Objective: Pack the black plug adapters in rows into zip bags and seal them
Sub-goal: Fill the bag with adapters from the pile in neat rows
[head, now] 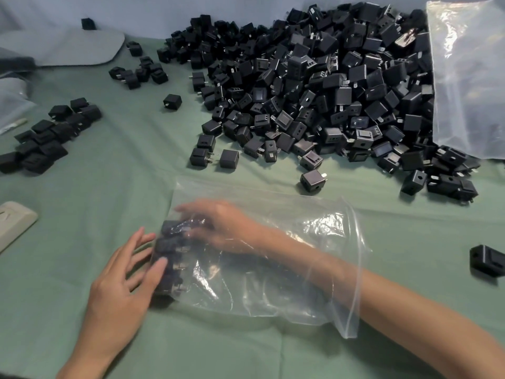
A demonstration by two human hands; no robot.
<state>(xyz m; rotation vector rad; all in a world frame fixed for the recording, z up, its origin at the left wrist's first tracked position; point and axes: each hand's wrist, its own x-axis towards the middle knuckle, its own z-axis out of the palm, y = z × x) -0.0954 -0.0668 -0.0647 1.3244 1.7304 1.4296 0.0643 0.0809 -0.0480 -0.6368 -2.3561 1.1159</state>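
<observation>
Closest to the camera, the left hand point(120, 283) lies outside the zip bag point(273, 291) at its closed end, its grip wide open: the fingers are straight and spread, and their tips press through the plastic against the row of black plug adapters point(166, 258) stacked inside along that end. The right hand point(218, 228) is inside the bag, its forearm passing through the open zip mouth on the right, and its fingers reach to the top of the same row; blur and glare on the plastic hide whether its grip has hold of an adapter, so that cannot be told. The bag lies flat on the green cloth point(123, 173) covering the worktop. Beyond it, a large pile of loose adapters point(328, 91) fills the far right half, partly overlapped at the right edge by a big clear bag point(470, 77). A small cluster of adapters point(46, 138) sits well apart at the left, and a single adapter point(486, 261) lies near the right edge. A beige object point(13, 222) shows at the left edge.
</observation>
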